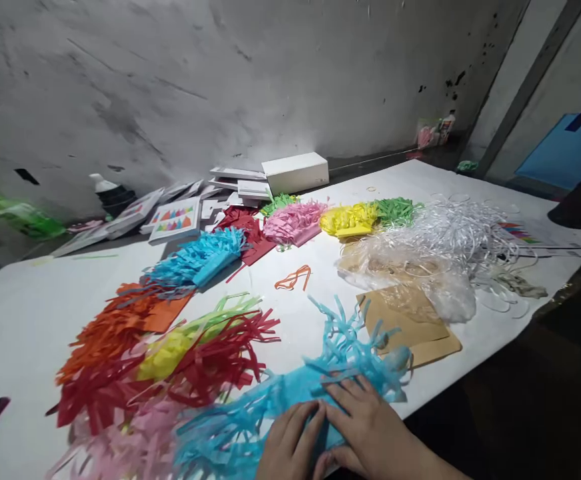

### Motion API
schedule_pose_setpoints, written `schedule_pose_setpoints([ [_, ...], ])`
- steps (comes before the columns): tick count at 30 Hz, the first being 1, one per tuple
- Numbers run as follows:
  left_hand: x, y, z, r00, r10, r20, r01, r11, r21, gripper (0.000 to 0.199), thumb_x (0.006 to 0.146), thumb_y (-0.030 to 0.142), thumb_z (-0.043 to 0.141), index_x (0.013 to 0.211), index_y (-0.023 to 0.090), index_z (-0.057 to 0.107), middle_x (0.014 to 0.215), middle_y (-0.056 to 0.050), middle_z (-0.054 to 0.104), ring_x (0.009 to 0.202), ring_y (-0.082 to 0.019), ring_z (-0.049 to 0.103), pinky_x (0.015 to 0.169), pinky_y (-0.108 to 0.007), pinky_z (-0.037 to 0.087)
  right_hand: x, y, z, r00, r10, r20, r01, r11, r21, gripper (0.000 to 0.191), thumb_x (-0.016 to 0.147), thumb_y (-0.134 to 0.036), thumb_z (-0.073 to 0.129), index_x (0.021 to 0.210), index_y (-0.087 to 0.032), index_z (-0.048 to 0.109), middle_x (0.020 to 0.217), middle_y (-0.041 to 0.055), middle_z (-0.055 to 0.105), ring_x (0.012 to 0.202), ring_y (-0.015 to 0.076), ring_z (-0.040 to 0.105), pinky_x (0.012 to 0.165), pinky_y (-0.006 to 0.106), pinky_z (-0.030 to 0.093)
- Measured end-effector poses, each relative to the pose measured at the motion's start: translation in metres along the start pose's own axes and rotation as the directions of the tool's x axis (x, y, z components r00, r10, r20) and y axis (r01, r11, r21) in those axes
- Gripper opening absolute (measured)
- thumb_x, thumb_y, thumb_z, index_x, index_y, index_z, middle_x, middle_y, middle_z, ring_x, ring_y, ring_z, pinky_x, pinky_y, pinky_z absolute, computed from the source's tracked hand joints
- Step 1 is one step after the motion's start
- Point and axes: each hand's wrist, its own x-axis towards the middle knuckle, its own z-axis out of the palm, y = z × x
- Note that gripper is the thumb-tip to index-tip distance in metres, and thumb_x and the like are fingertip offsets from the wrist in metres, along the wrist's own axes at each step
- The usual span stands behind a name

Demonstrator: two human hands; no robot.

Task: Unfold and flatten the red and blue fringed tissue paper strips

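A sheet of light blue tissue paper (290,390) with fringed ends lies across the near edge of the white table. My left hand (290,443) is at its near side, fingers curled together on the paper; the fingertips' underside is hidden. Beside it, my right hand (363,420) lies over the tissue with fingers stretched out and slightly apart, its thumb bent toward the left hand. The two hands nearly touch at the index fingers. Blue fringe strips spread out beyond the right hand and to the left of the left hand.
Fringed tissue bundles in pink (140,433), red (220,353), orange (115,327) and blue (200,260) lie leftward. Brown paper envelopes (410,320) and a heap of white string (450,233) are at right. An orange ribbon (293,279) lies mid-table; a white box (295,173) stands behind.
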Motion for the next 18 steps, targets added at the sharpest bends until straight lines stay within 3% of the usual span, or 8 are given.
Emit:
schedule_pose_setpoints([
  [2, -0.003, 0.005, 0.012, 1.000, -0.023, 0.007, 0.023, 1.000, -0.018, 0.031, 0.097, 0.038, 0.055, 0.118, 0.018, 0.066, 0.108, -0.012, 0.080, 0.097, -0.025, 0.077, 0.081, -0.032, 0.064, -0.006, 0.011, -0.008, 0.990, 0.136, -0.025, -0.136, 0.991, 0.011, 0.071, 0.091, -0.064, 0.064, 0.145, -0.018, 0.054, 0.147, 0.0158, 0.057, 0.130, 0.0348, 0.058, 0.106, 0.049, 0.052],
  [4, -0.012, 0.002, 0.016, 0.999, -0.024, 0.025, 0.026, 0.999, -0.045, 0.031, 0.093, 0.036, 0.062, 0.119, 0.020, 0.066, 0.112, -0.012, 0.079, 0.101, -0.025, 0.076, 0.084, -0.033, 0.063, -0.015, 0.027, -0.017, 0.949, 0.269, -0.161, -0.268, 0.963, 0.033, 0.064, 0.097, -0.059, 0.057, 0.147, -0.019, 0.052, 0.148, 0.0162, 0.056, 0.132, 0.0335, 0.057, 0.105, 0.047, 0.053],
  [8, -0.024, -0.006, 0.017, 0.998, -0.040, 0.053, 0.044, 0.996, -0.082, 0.036, 0.091, 0.033, 0.068, 0.124, 0.020, 0.063, 0.116, -0.013, 0.078, 0.107, -0.026, 0.074, 0.089, -0.035, 0.062, -0.029, 0.046, -0.038, 0.722, 0.365, -0.588, -0.423, 0.905, 0.041, 0.031, 0.105, -0.032, 0.052, 0.130, -0.019, 0.064, 0.119, 0.0134, 0.073, 0.110, 0.0277, 0.069, 0.095, 0.043, 0.056],
  [9, -0.024, -0.007, 0.017, 0.998, -0.044, 0.053, 0.048, 0.995, -0.091, 0.036, 0.091, 0.033, 0.067, 0.124, 0.020, 0.062, 0.117, -0.013, 0.078, 0.108, -0.026, 0.074, 0.090, -0.035, 0.062, -0.029, 0.043, -0.043, 0.720, 0.297, -0.627, -0.372, 0.928, 0.013, 0.027, 0.104, -0.025, 0.053, 0.127, -0.018, 0.065, 0.112, 0.0123, 0.074, 0.106, 0.0258, 0.069, 0.095, 0.041, 0.055],
  [10, -0.024, -0.007, 0.017, 0.998, -0.045, 0.050, 0.050, 0.994, -0.100, 0.034, 0.092, 0.032, 0.066, 0.124, 0.020, 0.062, 0.117, -0.013, 0.078, 0.108, -0.025, 0.074, 0.090, -0.035, 0.061, -0.027, 0.037, -0.046, 0.764, 0.193, -0.616, -0.268, 0.963, -0.031, 0.026, 0.103, -0.021, 0.054, 0.126, -0.018, 0.065, 0.109, 0.0116, 0.075, 0.105, 0.0246, 0.069, 0.096, 0.040, 0.054],
  [13, -0.021, -0.006, 0.016, 0.998, -0.039, 0.045, 0.044, 0.993, -0.112, 0.028, 0.096, 0.030, 0.061, 0.122, 0.020, 0.063, 0.117, -0.013, 0.077, 0.108, -0.024, 0.074, 0.090, -0.035, 0.062, -0.016, 0.012, -0.043, 0.921, -0.113, -0.372, 0.093, 0.993, -0.071, 0.026, 0.101, -0.020, 0.055, 0.125, -0.013, 0.064, 0.116, 0.0113, 0.074, 0.117, 0.0232, 0.064, 0.109, 0.040, 0.046],
  [15, -0.021, -0.005, 0.014, 0.999, -0.027, 0.044, 0.032, 0.993, -0.117, 0.027, 0.097, 0.029, 0.058, 0.122, 0.019, 0.062, 0.117, -0.013, 0.077, 0.110, -0.024, 0.073, 0.090, -0.035, 0.062, -0.008, 0.000, -0.033, 0.942, -0.159, -0.295, 0.158, 0.987, -0.027, 0.022, 0.102, -0.018, 0.052, 0.119, -0.013, 0.065, 0.114, 0.0091, 0.075, 0.116, 0.0211, 0.064, 0.115, 0.039, 0.039],
  [18, -0.024, -0.005, 0.009, 0.999, -0.018, 0.046, 0.024, 0.992, -0.126, 0.028, 0.099, 0.030, 0.056, 0.123, 0.017, 0.061, 0.114, -0.014, 0.077, 0.112, -0.023, 0.072, 0.093, -0.032, 0.061, -0.002, -0.003, -0.020, 0.943, -0.101, -0.317, 0.119, 0.992, 0.038, 0.020, 0.100, -0.009, 0.047, 0.106, -0.015, 0.065, 0.099, 0.0059, 0.076, 0.102, 0.0178, 0.068, 0.115, 0.038, 0.039],
])
